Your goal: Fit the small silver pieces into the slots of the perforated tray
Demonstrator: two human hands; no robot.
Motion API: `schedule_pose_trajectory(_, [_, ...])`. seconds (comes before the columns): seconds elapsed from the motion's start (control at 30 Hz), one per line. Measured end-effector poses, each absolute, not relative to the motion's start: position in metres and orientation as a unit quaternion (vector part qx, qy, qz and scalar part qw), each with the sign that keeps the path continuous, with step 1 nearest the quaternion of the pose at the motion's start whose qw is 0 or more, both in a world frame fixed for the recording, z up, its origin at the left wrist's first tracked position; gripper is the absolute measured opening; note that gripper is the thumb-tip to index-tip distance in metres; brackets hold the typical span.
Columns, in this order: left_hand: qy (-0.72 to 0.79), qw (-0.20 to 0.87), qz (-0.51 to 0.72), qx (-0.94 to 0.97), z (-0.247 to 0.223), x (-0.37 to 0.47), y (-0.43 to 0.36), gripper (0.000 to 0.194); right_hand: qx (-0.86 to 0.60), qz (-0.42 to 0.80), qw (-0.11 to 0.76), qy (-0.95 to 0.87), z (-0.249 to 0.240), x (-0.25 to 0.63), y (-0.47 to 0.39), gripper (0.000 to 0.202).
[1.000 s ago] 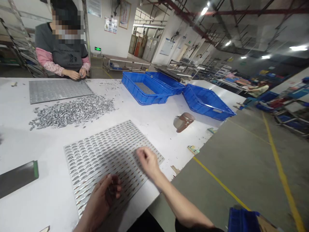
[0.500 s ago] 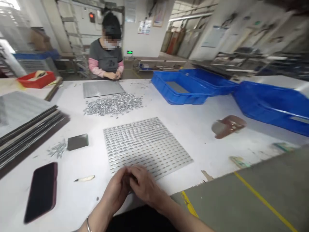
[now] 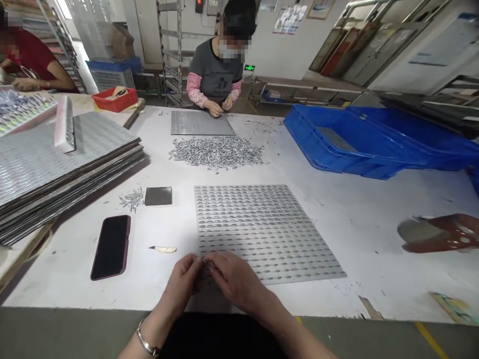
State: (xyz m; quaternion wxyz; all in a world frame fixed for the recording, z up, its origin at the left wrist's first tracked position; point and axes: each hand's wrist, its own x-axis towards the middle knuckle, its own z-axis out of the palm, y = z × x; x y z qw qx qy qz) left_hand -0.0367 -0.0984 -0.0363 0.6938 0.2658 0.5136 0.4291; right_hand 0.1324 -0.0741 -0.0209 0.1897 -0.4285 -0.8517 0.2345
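Both hands are brought together at the near edge of the tabletop [image 3: 93, 299], just at the near left corner of the slotted metal tray [image 3: 262, 229]. The left hand [image 3: 183, 281] and right hand [image 3: 234, 279] meet fingertip to fingertip, pinched on something small between them; what is pinched cannot be made out. The tray lies directly ahead of the fingers, its rows running left to right, and the right hand is nearer to it. Both wrists are held low, palms turned inward. A pile of small metal parts [image 3: 217, 151] lies well beyond, toward the far edge.
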Motion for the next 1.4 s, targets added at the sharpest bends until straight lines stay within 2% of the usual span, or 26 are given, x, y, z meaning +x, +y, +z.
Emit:
schedule_pose_trajectory(0.1, [0.515,0.675,0.46,0.258,-0.044,-0.047,-0.09,0.038,-0.45,0.213,0.217,-0.84,-0.027,0.136,-0.054,0.028])
schedule_pose_trajectory(0.3, [0.518,0.663,0.468,0.268,-0.049,-0.058,-0.085,0.033,-0.523,0.241,0.24,-0.781,-0.038,0.131,-0.027,0.014])
schedule_pose_trajectory(0.4, [0.518,0.66,0.468,0.277,-0.048,-0.059,-0.087,0.031,-0.529,0.252,0.284,-0.759,-0.046,0.12,-0.02,0.013])
schedule_pose_trajectory(0.57, [0.508,0.66,0.463,0.302,-0.05,-0.062,-0.086,0.033,-0.599,0.421,0.31,-0.607,-0.063,0.101,-0.009,0.011])
schedule_pose_trajectory(0.63, [0.502,0.665,0.459,0.309,-0.052,-0.063,-0.086,0.033,-0.611,0.447,0.303,-0.579,-0.067,0.097,-0.005,0.011])
schedule_pose_trajectory(0.93, [0.476,0.686,0.464,0.296,-0.06,-0.066,-0.083,0.031,-0.61,0.292,0.231,-0.7,-0.064,0.094,0.007,0.016])
schedule_pose_trajectory(1.03, [0.472,0.695,0.468,0.275,-0.059,-0.066,-0.083,0.029,-0.611,0.249,0.212,-0.721,-0.065,0.095,0.011,0.013])
schedule_pose_trajectory(1.1, [0.469,0.702,0.477,0.245,-0.057,-0.065,-0.083,0.026,-0.61,0.248,0.217,-0.72,-0.063,0.097,0.007,0.006])
schedule_pose_trajectory(1.17, [0.45,0.717,0.499,0.185,-0.053,-0.064,-0.083,0.024,-0.6,0.261,0.25,-0.714,-0.055,0.101,-0.003,0.009])
schedule_pose_trajectory(1.27, [0.373,0.751,0.541,0.067,-0.043,-0.06,-0.082,0.033,-0.53,0.269,0.307,-0.744,-0.037,0.104,-0.029,0.011])
schedule_pose_trajectory(1.4, [0.316,0.777,0.544,0.002,-0.027,-0.052,-0.08,0.048,-0.402,0.243,0.278,-0.838,-0.019,0.102,-0.059,0.017])
